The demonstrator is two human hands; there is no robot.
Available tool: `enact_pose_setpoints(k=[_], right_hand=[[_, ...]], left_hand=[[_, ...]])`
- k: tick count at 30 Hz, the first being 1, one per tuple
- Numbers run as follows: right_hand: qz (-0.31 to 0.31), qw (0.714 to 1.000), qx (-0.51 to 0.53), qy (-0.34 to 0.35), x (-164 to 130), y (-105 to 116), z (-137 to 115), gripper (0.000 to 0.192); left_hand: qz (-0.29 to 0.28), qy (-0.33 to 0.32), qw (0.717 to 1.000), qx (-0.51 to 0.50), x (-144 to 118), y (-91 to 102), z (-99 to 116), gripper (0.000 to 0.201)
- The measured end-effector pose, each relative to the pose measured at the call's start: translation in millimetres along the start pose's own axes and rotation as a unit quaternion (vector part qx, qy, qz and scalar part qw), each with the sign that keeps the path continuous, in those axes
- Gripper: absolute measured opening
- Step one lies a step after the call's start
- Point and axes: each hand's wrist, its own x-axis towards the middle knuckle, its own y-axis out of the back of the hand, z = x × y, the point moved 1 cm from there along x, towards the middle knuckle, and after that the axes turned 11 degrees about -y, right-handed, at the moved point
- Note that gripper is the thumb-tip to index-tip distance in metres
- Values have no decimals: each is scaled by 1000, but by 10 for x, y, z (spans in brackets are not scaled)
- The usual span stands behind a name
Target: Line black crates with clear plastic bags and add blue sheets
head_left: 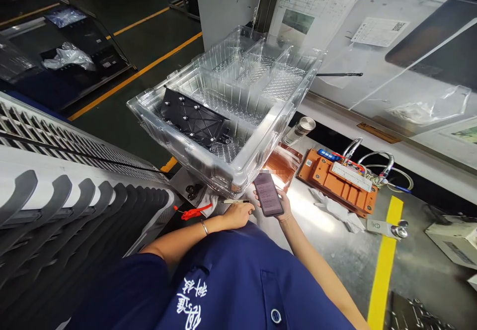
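Two hands meet low at the workbench edge, just under the near corner of a stack of clear plastic trays [238, 166]. Starting at the nine o'clock side, a white rack of curved dark slots [74, 206] fills the frame's left. Next comes the left hand [238, 214], wrist braceleted, curled in a narrow pinch on a thin pen-like tool [235, 201]; its long axis runs nearly level, from nine toward three o'clock, its far tip pointing at the phone. A red tag [193, 212] lies just at nine o'clock of that hand.

The right hand [282, 206] sits close at three o'clock of the left, fingers wrapped under a phone [268, 194] with its lit screen up; the phone's long axis tilts from five toward eleven o'clock. The tool tip lies just beside the phone's left edge, so the left hand is the nearer one to it (whether they touch I cannot tell).

Further right, an orange fixture block [337, 181] with wires rests on the bench, white gloves [335, 209] near its front, then a yellow floor-tape stripe [383, 265]. One black ribbed plate [194, 119] leans inside the top tray.
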Motion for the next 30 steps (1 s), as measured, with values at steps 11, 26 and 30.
enact_pose_setpoints(k=[11, 26, 30], right_hand=[[14, 1000, 2, 28, 34, -153, -52, 58], [130, 977, -120, 117, -5, -245, -142, 38], [70, 969, -214, 104, -126, -227, -199, 60]], left_hand=[[-10, 52, 993, -109, 33, -94, -25, 20], [107, 179, 921, -330, 291, -42, 111, 24], [110, 174, 921, -330, 254, -46, 86, 24]])
